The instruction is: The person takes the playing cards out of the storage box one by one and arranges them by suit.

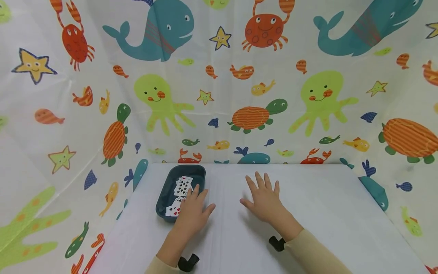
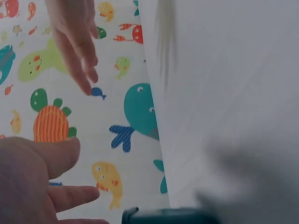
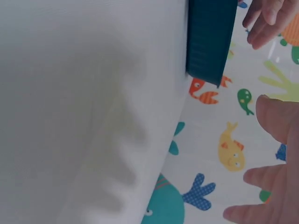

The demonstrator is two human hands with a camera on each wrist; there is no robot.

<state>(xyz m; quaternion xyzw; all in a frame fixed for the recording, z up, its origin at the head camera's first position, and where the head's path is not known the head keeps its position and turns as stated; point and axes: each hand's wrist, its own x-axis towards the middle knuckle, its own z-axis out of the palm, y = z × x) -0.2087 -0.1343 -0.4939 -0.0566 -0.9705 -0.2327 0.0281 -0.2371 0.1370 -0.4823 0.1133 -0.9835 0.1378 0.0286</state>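
My left hand [image 1: 193, 210] hovers with spread fingers by the right side of a dark teal bin [image 1: 161, 201], overlapping its rim in the head view. Playing cards [image 1: 183, 185] lie face up inside, in two loose groups; the nearer cards [image 1: 173, 207] are partly hidden by my fingers. To the right, my right hand [image 1: 266, 201] is held over the white table, fingers apart and nothing in it. The right wrist view shows the outer side of the bin [image 3: 210, 42], with the left hand [image 3: 271, 18] beside it.
A white cloth [image 1: 328, 205] covers the table. Sea-animal printed curtains [image 1: 219, 114] rise behind it and along both sides. Black wrist-camera mounts [image 1: 188, 262] sit at both wrists.
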